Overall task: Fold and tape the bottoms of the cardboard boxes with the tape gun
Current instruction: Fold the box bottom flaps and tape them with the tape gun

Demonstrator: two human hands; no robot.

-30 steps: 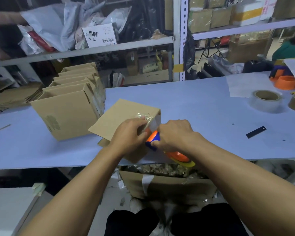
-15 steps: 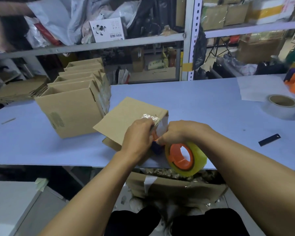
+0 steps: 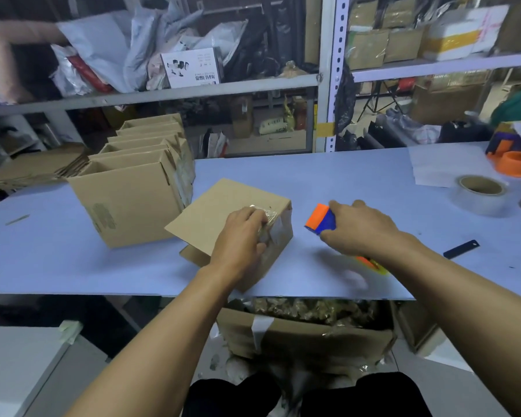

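Observation:
A small cardboard box (image 3: 223, 206) lies bottom-up near the table's front edge, with clear tape over its right corner. My left hand (image 3: 241, 236) presses down on that taped corner, fingers curled over the edge. To the right, my right hand (image 3: 358, 230) grips the orange and blue tape gun (image 3: 321, 219), held just above the table and apart from the box. The tape roll is mostly hidden under my wrist.
A row of several assembled boxes (image 3: 133, 188) stands at the left. Flat cardboard (image 3: 33, 170) is stacked behind it. Spare tape rolls (image 3: 480, 194), an orange roll (image 3: 516, 164) and a black blade (image 3: 460, 249) lie at the right. A scrap-filled carton (image 3: 304, 335) sits below the table.
My right hand has pulled the tape gun away from the box to the right, breaking off the tape. My left hand stays on the taped corner.

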